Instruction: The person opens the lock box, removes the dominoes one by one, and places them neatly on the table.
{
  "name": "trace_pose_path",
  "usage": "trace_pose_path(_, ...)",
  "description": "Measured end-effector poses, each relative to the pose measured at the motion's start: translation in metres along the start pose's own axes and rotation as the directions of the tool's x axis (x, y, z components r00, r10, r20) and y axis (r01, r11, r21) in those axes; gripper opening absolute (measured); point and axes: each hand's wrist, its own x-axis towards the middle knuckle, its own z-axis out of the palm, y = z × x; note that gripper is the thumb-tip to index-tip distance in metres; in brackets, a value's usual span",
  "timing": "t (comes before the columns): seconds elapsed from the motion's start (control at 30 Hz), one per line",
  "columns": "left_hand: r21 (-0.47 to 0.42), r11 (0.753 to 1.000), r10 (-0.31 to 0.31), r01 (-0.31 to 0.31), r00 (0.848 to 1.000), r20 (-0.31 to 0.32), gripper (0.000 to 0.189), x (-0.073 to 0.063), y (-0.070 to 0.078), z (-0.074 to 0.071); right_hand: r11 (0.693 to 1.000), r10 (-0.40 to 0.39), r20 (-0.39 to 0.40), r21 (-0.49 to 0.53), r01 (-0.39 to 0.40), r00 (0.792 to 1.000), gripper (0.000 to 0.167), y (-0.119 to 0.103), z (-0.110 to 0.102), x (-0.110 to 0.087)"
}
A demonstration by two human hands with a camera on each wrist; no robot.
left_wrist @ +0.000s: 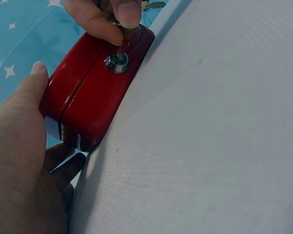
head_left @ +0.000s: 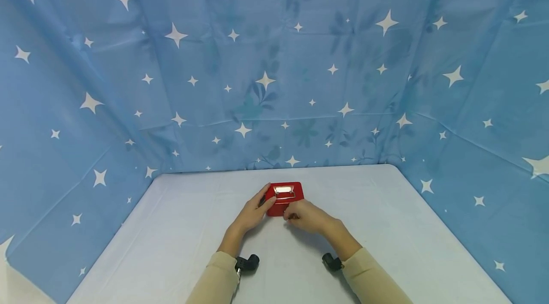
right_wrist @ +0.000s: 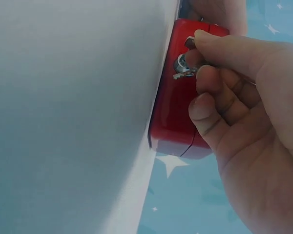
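Note:
A small red cash box (head_left: 278, 210) with a silver carry handle (head_left: 284, 195) on its lid stands on the white table. My left hand (head_left: 250, 213) holds its left end, the thumb on the lid and the other fingers down along the side. At the front my right hand (head_left: 308, 215) pinches a key (left_wrist: 120, 50) between thumb and forefinger. That key's blade sits in the round silver lock (left_wrist: 116, 64). A second key (right_wrist: 183, 75) dangles beside the lock from a ring, partly behind the right fingers. The lid looks closed, with a thin seam along the front.
A white cloth covers the table (head_left: 180, 247). Blue curtains (head_left: 274, 56) with white stars rise behind the table and along both sides. A small black camera is strapped at each wrist.

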Motion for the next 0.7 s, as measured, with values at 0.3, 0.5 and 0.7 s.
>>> trace_pose_path(0.3, -0.015, 1.000, -0.005, 0.005, 1.000, -0.001, 0.073, -0.0010, 0.0012, -0.0006, 0.987, -0.024, 0.017, -0.158, 0.026, 1.000, 0.005, -0.0071, 0.0000, 0.0024)
trace_pose_path(0.5, -0.017, 1.000, -0.001, 0.001, 1.000, 0.000, 0.072, -0.0020, 0.0031, -0.0014, 0.984, -0.023, 0.005, -0.174, 0.023, 1.000, 0.009, -0.0093, -0.0004, 0.0016)
trace_pose_path(0.7, -0.005, 1.000, -0.007, 0.007, 1.000, -0.004, 0.072, -0.0023, 0.0024, -0.0011, 0.985, -0.017, 0.005, -0.174, 0.017, 1.000, 0.012, -0.0082, 0.0015, 0.0025)
